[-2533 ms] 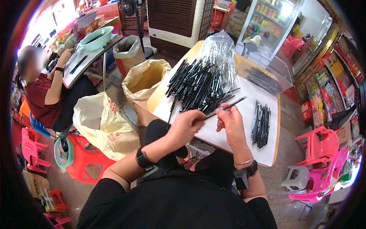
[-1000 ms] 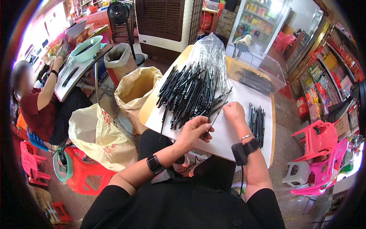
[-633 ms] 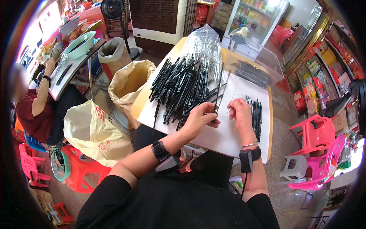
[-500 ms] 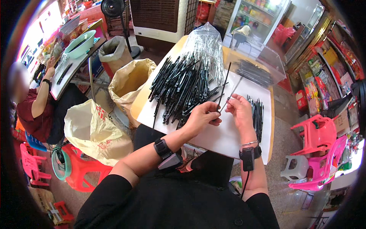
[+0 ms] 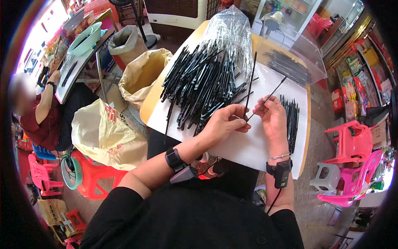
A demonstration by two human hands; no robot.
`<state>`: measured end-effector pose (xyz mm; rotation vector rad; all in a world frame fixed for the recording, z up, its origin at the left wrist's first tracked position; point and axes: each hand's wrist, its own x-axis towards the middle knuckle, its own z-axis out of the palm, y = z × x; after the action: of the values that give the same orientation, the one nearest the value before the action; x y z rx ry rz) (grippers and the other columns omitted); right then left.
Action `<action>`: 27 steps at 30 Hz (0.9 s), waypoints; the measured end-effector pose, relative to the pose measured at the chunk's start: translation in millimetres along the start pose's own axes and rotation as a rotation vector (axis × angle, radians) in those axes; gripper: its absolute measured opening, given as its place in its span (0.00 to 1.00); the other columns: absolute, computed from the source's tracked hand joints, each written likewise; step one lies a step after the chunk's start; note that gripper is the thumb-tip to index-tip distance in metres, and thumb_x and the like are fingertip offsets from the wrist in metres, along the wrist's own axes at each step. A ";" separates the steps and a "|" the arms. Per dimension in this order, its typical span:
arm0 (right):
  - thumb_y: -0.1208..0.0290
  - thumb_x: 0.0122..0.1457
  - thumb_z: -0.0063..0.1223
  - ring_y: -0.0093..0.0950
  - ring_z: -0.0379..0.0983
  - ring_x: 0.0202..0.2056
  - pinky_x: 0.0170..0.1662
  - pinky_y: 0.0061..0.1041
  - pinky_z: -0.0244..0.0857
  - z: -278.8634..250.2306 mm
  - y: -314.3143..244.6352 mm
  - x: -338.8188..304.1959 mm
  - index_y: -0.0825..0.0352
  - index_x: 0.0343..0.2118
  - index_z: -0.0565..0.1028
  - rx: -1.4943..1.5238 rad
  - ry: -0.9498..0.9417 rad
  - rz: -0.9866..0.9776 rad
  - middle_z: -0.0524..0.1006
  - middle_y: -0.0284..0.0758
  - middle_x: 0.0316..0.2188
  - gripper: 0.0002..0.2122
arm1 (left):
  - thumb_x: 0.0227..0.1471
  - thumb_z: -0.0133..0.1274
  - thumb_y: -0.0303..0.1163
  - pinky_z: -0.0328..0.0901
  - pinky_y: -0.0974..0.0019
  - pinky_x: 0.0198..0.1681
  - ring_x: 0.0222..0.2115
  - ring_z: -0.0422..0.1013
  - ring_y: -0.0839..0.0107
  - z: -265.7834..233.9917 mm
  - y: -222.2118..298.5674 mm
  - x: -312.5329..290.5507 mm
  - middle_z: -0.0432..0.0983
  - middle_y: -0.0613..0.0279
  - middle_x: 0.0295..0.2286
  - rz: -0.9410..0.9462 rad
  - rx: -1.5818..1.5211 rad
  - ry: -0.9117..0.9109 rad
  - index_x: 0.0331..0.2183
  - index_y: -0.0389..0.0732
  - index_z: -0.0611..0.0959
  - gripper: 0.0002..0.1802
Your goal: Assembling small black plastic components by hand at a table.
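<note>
My left hand [image 5: 226, 124] is closed in a pinch on the lower end of a thin black strip [image 5: 251, 79], which stands nearly upright. My right hand [image 5: 274, 118] pinches a second thin dark strip [image 5: 277, 88], slanting up and to the right. The fingertips of both hands are close together, and the strips' lower ends nearly meet there. A large heap of similar black strips [image 5: 195, 83] lies to the left, partly in a clear plastic bag [image 5: 232, 27]. Beside my right wrist, more strips lie in a neat row [image 5: 289, 120] on the white tabletop [image 5: 236, 149].
A clear plastic box [image 5: 313, 68] with dark strips stands at the far right of the table. Open sacks [image 5: 137, 79] and a pale yellow bag [image 5: 99, 145] stand to the left. Another person [image 5: 39, 112] works at a side table. Plastic chairs [image 5: 352, 139] are on the right.
The view has shifted slightly, with the table appearing a little further right and higher. Both hands keep their strips; the one in my right hand now slants up and right instead of up and left.
</note>
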<state>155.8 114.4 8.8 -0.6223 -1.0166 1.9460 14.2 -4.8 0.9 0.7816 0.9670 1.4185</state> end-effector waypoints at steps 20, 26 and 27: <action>0.77 0.54 0.48 0.27 0.74 0.25 0.30 0.24 0.72 4.1 5.9 -5.2 0.68 0.33 0.68 -0.115 -0.070 0.016 0.74 0.36 0.26 0.05 | 0.52 0.47 0.19 0.71 0.69 0.40 0.35 0.74 0.68 -4.2 -2.4 -0.3 0.72 0.58 0.35 0.019 -0.086 -0.047 0.45 0.31 0.70 0.16; 0.77 0.53 0.48 0.26 0.74 0.25 0.30 0.26 0.72 -1.1 5.9 -2.4 0.67 0.33 0.69 -0.101 -0.073 -0.012 0.74 0.36 0.26 0.05 | 0.52 0.47 0.19 0.71 0.69 0.40 0.35 0.74 0.68 -3.6 -0.1 0.2 0.72 0.58 0.35 0.013 -0.101 -0.045 0.45 0.31 0.70 0.16; 0.77 0.53 0.48 0.26 0.74 0.25 0.30 0.26 0.72 -1.7 4.8 -2.4 0.67 0.33 0.69 -0.107 -0.074 -0.020 0.74 0.36 0.27 0.05 | 0.52 0.47 0.19 0.71 0.69 0.40 0.35 0.74 0.68 -3.0 0.7 0.3 0.72 0.57 0.35 0.011 -0.104 -0.045 0.45 0.31 0.70 0.17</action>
<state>156.2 111.5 3.9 -0.6003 -1.1747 1.9188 11.2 -4.7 0.2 0.7395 0.8483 1.4431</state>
